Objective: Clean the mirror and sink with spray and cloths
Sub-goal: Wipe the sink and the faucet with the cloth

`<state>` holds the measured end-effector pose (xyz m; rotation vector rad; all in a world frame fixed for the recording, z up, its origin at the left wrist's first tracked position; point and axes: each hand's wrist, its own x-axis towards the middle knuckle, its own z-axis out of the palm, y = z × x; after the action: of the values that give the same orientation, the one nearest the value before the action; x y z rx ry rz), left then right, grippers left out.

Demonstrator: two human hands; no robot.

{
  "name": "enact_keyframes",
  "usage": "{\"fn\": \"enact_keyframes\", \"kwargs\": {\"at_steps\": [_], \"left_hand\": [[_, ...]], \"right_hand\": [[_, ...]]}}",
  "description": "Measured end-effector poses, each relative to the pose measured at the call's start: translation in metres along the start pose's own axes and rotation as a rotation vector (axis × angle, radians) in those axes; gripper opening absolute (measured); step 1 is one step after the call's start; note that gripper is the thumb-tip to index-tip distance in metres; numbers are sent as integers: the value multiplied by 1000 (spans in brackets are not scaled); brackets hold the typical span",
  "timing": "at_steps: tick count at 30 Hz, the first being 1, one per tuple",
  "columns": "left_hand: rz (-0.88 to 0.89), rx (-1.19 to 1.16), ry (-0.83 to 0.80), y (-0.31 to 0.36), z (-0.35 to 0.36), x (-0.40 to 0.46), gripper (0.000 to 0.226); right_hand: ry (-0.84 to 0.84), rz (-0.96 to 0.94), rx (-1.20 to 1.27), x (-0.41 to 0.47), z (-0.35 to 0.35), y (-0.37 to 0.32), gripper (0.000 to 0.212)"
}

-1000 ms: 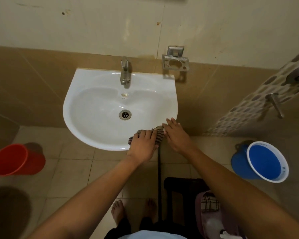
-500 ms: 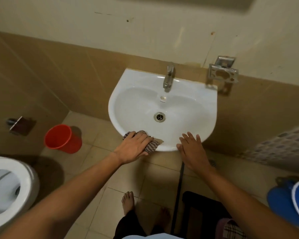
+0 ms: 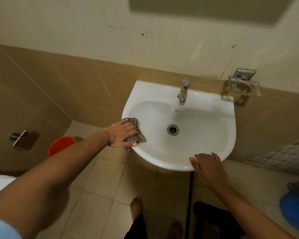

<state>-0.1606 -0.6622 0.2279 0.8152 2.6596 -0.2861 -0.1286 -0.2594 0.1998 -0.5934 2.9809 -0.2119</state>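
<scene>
Left hand: the left hand (image 3: 122,134) presses the brown striped cloth (image 3: 134,135) flat on the rim of the white ceramic wall-hung sink (image 3: 205,121) at about nine o'clock from the drain; fingers spread over the cloth, thumb along the rim's edge.
Right hand: the right hand (image 3: 208,167) rests on the front rim at about five o'clock, fingers straight and relaxed, holding nothing (a steadying hand, by the look of it).
Step in hand: wiping round the sink's rim, I'd judge.
Basin: looks glossy and free of marks around the round metal drain (image 3: 173,129) and below the chrome tap (image 3: 184,90).
Progress: sink work well along, I'd say; back ledge by the tap perhaps left.
Mirror: only a dark edge at twelve o'clock, top of view; its state cannot be told.
Spray: no bottle in sight.
</scene>
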Motion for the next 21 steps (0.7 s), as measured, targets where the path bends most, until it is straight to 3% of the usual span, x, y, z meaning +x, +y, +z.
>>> {"fn": "enact_keyframes", "kwargs": {"at_steps": [5, 8, 14, 18, 21], "left_hand": [[14, 62, -104, -40, -13, 35, 89], [-15, 169, -168, -48, -18, 59, 73], [-28, 320, -176, -47, -15, 77, 65], [-3, 298, -193, -25, -20, 62, 61], [-41, 150, -251, 0, -20, 51, 59]], "right_hand": [[2, 101, -44, 7, 6, -7, 80], [31, 139, -36, 9, 6, -13, 67], [-28, 144, -42, 12, 5, -14, 69], [18, 156, -23, 15, 1, -5, 63], [-7, 200, -79, 23, -4, 15, 57]]}}
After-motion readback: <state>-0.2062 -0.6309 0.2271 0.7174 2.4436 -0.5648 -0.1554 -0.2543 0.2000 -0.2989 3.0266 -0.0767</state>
